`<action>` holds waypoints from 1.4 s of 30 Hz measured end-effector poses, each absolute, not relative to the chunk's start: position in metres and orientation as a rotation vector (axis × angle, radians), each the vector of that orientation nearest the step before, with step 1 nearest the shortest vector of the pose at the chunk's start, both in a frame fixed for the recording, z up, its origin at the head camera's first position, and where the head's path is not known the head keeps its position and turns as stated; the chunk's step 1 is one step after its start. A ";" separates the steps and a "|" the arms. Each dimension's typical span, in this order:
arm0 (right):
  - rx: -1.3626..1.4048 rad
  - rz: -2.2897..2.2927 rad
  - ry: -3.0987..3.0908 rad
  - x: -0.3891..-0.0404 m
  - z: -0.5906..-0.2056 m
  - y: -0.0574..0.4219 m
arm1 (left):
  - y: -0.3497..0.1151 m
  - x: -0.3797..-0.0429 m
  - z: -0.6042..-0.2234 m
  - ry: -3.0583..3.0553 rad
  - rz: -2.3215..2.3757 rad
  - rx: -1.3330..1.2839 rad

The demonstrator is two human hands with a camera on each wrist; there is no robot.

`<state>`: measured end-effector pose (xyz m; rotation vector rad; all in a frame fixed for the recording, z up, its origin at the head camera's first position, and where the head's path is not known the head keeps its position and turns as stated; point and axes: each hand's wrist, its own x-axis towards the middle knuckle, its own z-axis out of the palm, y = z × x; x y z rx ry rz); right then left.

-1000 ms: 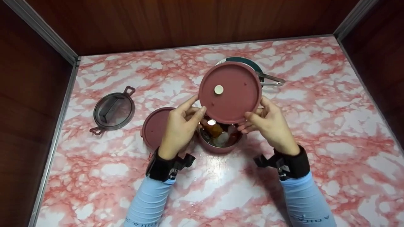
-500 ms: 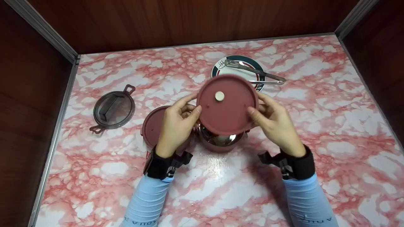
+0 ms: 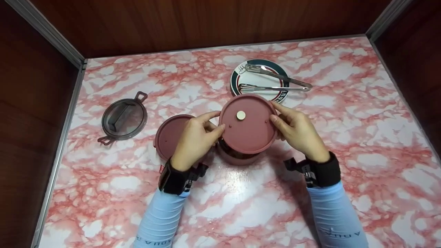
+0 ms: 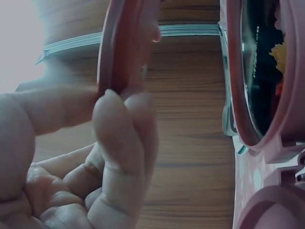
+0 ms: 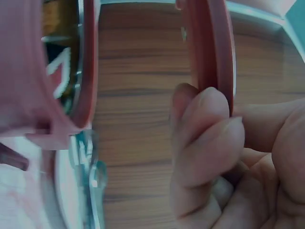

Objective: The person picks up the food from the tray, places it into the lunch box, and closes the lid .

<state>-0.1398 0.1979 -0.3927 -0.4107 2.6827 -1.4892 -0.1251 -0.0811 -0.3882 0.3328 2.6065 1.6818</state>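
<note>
A dull red round lid point(image 3: 248, 132) with a pale knob is held level between my two hands, over a matching red pot point(image 3: 237, 159). My left hand point(image 3: 196, 143) pinches the lid's left edge between thumb and fingers. At the opposite edge, my right hand point(image 3: 299, 132) grips it the same way. Both wrist views show a gap between lid and pot rim. Inside the pot, a yellow piece point(image 4: 278, 57) shows in the left wrist view; from the head view the lid hides most of the opening.
Beside the pot, partly behind my left hand, stands another round red piece point(image 3: 168, 137). Farther left is a see-through lidded piece point(image 3: 128, 120) with two red handles. Behind the pot, metal tongs point(image 3: 296, 82) lie across a green-and-white plate point(image 3: 234, 81). Dark wooden walls point(image 3: 220, 26) bound the table.
Both hands have brought the lid down and towards me, over the pot. The plate and tongs behind it have come into view, while the pot's opening is now mostly covered from above.
</note>
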 end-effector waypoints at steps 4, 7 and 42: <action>-0.390 -1.466 2.706 -0.146 -0.400 0.198 | -0.080 -0.127 -0.391 2.662 1.520 0.337; -0.387 -1.424 2.739 -0.149 -0.406 0.198 | -0.079 -0.128 -0.394 2.715 1.402 0.330; -0.456 -1.016 2.805 -0.155 -0.421 0.195 | -0.066 -0.126 -0.412 2.923 0.883 0.271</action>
